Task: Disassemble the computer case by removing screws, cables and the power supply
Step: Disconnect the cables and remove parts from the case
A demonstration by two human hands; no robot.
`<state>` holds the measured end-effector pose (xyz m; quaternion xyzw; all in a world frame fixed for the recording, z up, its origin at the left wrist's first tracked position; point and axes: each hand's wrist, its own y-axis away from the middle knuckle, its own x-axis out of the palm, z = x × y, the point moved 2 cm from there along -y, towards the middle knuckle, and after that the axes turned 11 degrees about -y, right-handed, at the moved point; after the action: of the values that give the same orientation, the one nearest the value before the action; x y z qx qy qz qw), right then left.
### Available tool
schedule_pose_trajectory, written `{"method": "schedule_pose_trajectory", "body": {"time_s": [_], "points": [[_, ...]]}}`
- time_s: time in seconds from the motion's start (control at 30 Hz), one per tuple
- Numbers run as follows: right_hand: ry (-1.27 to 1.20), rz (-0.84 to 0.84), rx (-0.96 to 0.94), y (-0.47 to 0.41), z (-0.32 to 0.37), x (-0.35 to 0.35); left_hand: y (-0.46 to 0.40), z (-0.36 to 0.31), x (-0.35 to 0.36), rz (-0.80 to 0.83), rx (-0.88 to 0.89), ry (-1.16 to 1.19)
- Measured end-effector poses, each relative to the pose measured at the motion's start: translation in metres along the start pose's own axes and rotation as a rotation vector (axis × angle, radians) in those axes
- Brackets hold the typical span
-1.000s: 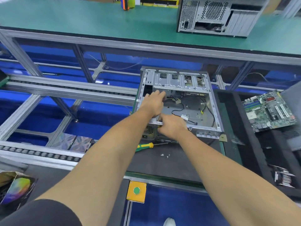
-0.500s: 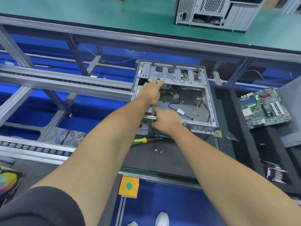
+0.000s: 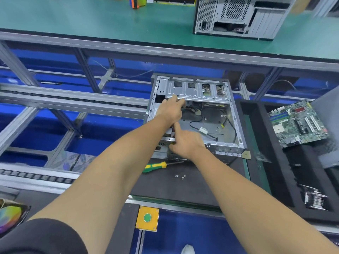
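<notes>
The open computer case (image 3: 197, 116) lies on its side on a dark mat (image 3: 165, 182), at the middle of the view, with both hands reaching into its left part. The left hand (image 3: 171, 110) rests at the edge of the drive-bay bracket (image 3: 198, 91) with its fingers curled over something inside; what it grips is hidden by the hand itself. The right hand (image 3: 185, 142) sits at the near rail of the case, forefinger stretched up along the frame and the other fingers curled under, so whether it holds anything cannot be told. Loose black cables (image 3: 197, 123) with a white connector lie on the case floor just right of the hands. A green-and-yellow screwdriver (image 3: 156, 166) and a few loose screws (image 3: 180, 176) lie on the mat in front of the case. A motherboard (image 3: 298, 123) rests in a black tray well to the right. A second case (image 3: 240, 15) stands on the green tabletop (image 3: 91, 21) behind. No writing is readable anywhere.
</notes>
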<state>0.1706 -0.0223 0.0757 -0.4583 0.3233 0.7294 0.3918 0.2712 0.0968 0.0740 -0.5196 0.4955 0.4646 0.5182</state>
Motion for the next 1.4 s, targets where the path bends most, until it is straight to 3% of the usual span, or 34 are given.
{"method": "schedule_pose_trajectory", "body": {"time_s": [0.27,0.57,0.9,1.03,1.23,1.4], "points": [[-0.023,-0.012,-0.013,-0.002,-0.002,0.001,-0.009,0.0,-0.008,-0.055,0.025,0.06],[-0.002,-0.013,-0.04,-0.004,-0.009,0.004,-0.012,-0.03,-0.005,-0.12,0.137,-0.099],[-0.019,0.04,-0.078,-0.002,-0.004,-0.002,0.002,-0.003,-0.014,-0.291,-0.31,0.01],[-0.03,0.055,-0.113,-0.003,-0.004,-0.005,0.005,0.004,-0.008,-0.072,-0.447,-0.054],[-0.042,0.102,-0.154,-0.003,-0.005,-0.008,0.003,0.001,-0.011,0.286,-0.317,-0.252],[-0.045,0.103,-0.167,-0.002,-0.007,-0.01,0.001,0.002,-0.018,0.41,-0.176,-0.231]]}}
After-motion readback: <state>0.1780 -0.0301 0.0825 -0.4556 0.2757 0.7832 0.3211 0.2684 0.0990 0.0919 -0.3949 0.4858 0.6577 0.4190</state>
